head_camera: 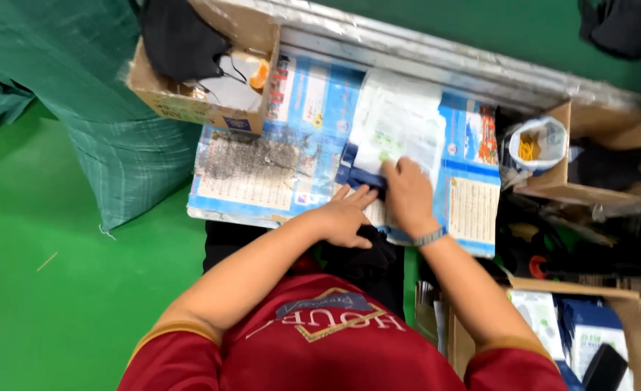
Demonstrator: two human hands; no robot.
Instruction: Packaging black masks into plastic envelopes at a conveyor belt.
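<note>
Head view: both hands pressing a dark blue folded item (360, 177) beside a white packet (396, 127).
Keep your left hand (346, 217) flat-fingered, your right hand (406, 192) curled over the fold, holding edges square.

Both hands: left hand (347, 217), right hand (407, 192) press dark blue item (360, 176), perhaps cloth.

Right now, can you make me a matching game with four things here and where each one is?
Things:
1. dark blue cloth
2. wristband
3. green woven sack
4. cardboard box with black fabric

Places:
A. on the right forearm
B. on the green floor, left of the worktable
C. under both hands, on the white plastic bag
D. at the table's far left corner

Pairs: 1-C, 2-A, 3-B, 4-D
</note>
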